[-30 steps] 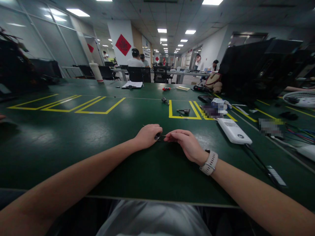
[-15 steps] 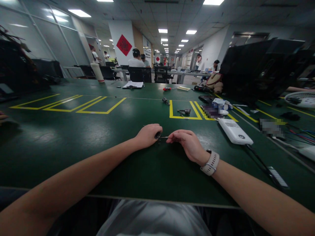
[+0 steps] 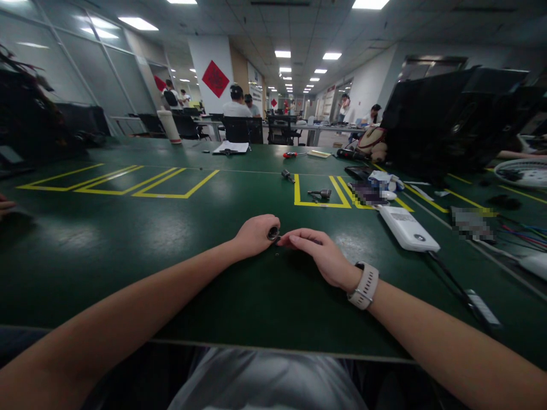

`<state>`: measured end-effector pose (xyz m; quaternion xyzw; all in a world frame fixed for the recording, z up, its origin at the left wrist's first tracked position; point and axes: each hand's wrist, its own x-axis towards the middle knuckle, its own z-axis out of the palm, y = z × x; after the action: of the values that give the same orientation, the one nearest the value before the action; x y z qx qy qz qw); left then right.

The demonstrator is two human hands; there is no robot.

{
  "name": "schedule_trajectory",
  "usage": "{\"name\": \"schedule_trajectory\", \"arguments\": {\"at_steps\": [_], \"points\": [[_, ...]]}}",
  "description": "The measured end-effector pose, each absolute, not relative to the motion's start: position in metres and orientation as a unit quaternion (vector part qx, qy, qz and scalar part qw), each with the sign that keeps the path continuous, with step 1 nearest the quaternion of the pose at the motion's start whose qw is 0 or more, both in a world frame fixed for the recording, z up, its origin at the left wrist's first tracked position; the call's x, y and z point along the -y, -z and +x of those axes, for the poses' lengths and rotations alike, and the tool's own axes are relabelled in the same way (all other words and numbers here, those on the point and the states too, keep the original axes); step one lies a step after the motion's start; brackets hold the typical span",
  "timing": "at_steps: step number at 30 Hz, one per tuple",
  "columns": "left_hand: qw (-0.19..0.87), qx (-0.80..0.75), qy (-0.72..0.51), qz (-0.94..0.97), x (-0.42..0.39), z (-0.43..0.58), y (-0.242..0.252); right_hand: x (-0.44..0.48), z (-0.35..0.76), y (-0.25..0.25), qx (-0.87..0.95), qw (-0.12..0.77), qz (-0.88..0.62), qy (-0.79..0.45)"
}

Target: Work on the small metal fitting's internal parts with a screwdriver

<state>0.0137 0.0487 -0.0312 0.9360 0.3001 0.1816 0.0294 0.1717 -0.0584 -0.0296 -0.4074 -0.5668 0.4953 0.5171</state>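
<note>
My left hand (image 3: 257,234) is wrapped around a dark, hollow cylindrical metal part (image 3: 272,233), its round open end facing right. Close beside that end, the fingers of my right hand (image 3: 314,250) are pinched together. A short dark piece shows by the right palm, but what the fingertips grip is too small to make out. On the green tabletop just below the hands lies a tiny metal piece (image 3: 277,254). Farther off, a dark metal part with a shank (image 3: 320,194) lies inside a yellow taped outline, and a similar part (image 3: 288,176) sits to its left.
A white box-shaped device (image 3: 408,229) with a cable lies to the right, near cluttered items. A red-handled screwdriver (image 3: 290,155), a clipboard with paper (image 3: 231,147) and a white bottle (image 3: 170,126) are at the back. Another person's hand (image 3: 5,205) shows at the left edge.
My right hand has moved left, its fingertips now close to the hollow part. The thin rod that showed between the hands is hidden. Fewer tiny pieces show on the table beneath.
</note>
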Motion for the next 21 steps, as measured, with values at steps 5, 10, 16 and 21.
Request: {"name": "schedule_trajectory", "arguments": {"at_steps": [5,10,16,21], "points": [[0.024,-0.299,-0.173,0.938,-0.048,0.014,0.032,0.06,0.173,0.028,0.569,0.544,-0.404,-0.466],[0.009,-0.286,-0.163,0.944,-0.046,0.015,0.03,0.062,0.173,0.024,0.606,0.525,-0.464,-0.376],[-0.006,-0.248,-0.159,0.955,-0.045,0.014,0.029,0.056,0.175,0.027,0.519,0.54,-0.44,-0.495],[0.005,-0.234,-0.174,0.957,-0.049,0.013,0.032,0.05,0.182,0.03,0.46,0.549,-0.41,-0.564]]}}
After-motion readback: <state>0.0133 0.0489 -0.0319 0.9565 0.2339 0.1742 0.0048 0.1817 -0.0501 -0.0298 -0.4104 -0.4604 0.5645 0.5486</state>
